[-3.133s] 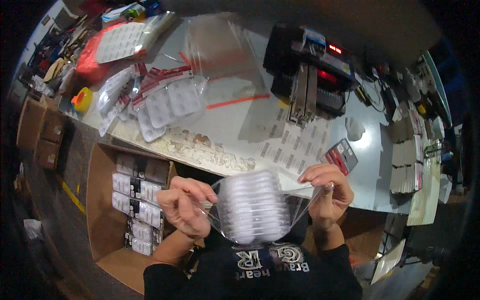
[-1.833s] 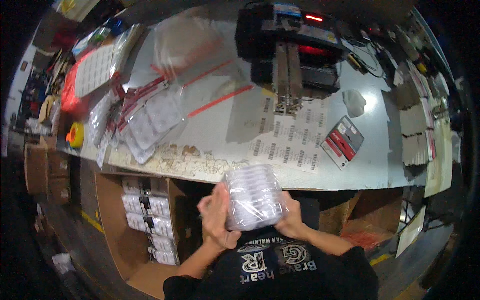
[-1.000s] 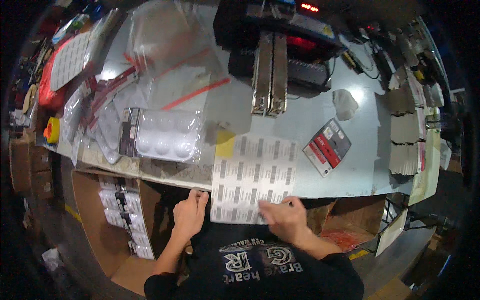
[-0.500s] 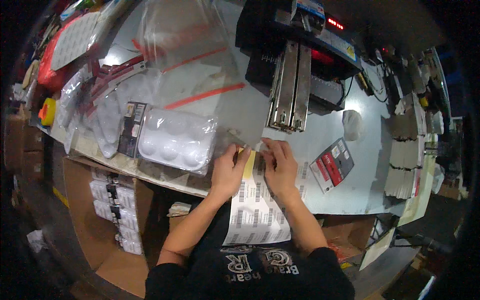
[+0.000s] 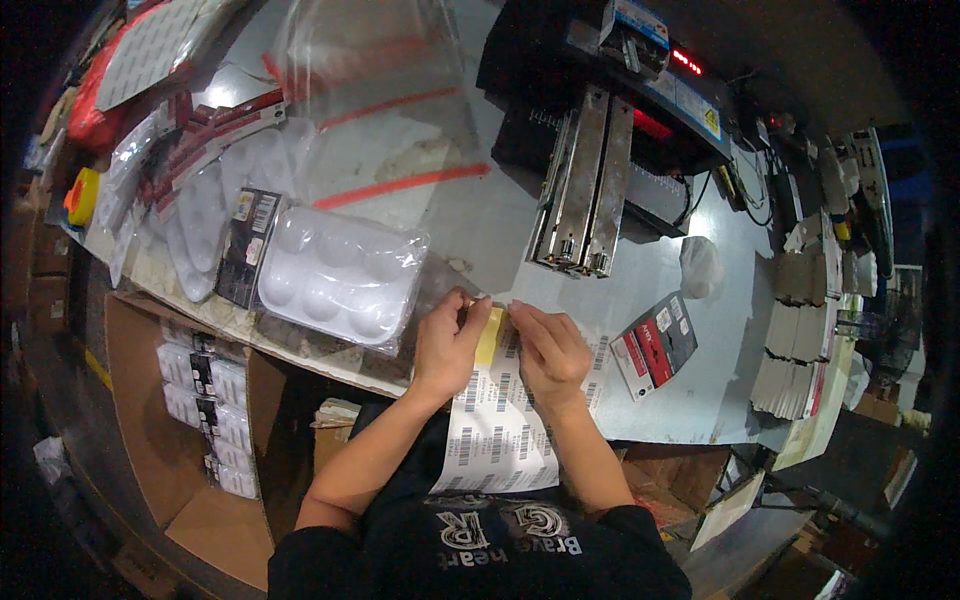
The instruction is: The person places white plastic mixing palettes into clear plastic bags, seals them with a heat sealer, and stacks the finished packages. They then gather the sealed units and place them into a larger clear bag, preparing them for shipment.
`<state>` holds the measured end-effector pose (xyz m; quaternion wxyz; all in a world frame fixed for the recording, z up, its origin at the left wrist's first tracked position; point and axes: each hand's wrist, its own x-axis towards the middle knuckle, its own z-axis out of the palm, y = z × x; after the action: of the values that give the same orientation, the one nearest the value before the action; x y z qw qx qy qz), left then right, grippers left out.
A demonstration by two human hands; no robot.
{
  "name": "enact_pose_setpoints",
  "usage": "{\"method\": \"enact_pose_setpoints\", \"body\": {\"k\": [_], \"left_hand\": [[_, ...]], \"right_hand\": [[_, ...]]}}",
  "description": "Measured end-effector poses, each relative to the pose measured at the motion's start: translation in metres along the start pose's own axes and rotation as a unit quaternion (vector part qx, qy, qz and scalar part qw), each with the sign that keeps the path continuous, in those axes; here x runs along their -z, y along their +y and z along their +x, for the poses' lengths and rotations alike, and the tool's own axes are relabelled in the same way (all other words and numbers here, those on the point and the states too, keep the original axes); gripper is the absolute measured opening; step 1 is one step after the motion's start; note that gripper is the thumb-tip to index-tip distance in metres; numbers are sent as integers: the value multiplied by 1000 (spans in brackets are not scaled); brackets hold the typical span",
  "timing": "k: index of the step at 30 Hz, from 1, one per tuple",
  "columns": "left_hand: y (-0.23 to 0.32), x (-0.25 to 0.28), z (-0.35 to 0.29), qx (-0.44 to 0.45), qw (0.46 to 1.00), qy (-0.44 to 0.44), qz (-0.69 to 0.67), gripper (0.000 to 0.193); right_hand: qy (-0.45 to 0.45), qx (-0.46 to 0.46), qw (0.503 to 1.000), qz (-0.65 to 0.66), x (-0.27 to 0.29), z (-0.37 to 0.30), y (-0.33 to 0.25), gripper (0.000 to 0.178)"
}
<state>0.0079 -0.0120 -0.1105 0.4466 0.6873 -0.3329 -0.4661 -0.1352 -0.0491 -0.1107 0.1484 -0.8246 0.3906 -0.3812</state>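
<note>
A white sheet of barcode labels (image 5: 500,430) hangs over the table's front edge toward my shirt, with a bare yellow patch (image 5: 490,337) near its top. My left hand (image 5: 447,345) is closed on the sheet's upper left edge, thumb beside the yellow patch. Fingers bent and pressed together, my right hand (image 5: 553,352) pinches at the sheet's upper right edge; whether a single label is between the fingertips is too small to tell. Right of it lies a black, red and white card (image 5: 655,345). To the left is a clear-wrapped white palette tray (image 5: 342,270) with round wells.
A dark machine with metal rails (image 5: 585,190) and a red display stands at the back. Clear plastic bags (image 5: 375,110) cover the table behind the tray. More palettes (image 5: 205,215) are piled left. An open carton (image 5: 185,480) holds packed trays below. Stacked cards (image 5: 790,345) stand right.
My right hand's fingers have drawn together into a pinch at the sheet's top. The left hand stays on the sheet's edge. The whole view has shifted slightly.
</note>
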Motion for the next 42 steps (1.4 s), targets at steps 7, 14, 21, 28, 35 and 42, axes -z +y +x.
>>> {"method": "enact_pose_setpoints", "body": {"k": [7,14,21,28,35,42], "left_hand": [[4,-3,4,-38,992,32,116,28],[14,-20,30,-205,868,150,426,15],[13,-16,71,-335,875,189,295,15],[8,-3,19,-126,977,16,172,22],[2,-6,16,-80,996,-47,3,31],[7,-13,31,-125,962,71,233,20]], "right_hand": [[0,-26,1000,-6,2,1,1,28],[198,-40,979,23,50,-17,-5,20],[161,-200,959,119,73,-8,-20,8],[-43,-231,971,30,42,9,-6,28],[-58,-104,989,92,24,14,8,28],[136,-53,977,157,47,2,4,22]]}}
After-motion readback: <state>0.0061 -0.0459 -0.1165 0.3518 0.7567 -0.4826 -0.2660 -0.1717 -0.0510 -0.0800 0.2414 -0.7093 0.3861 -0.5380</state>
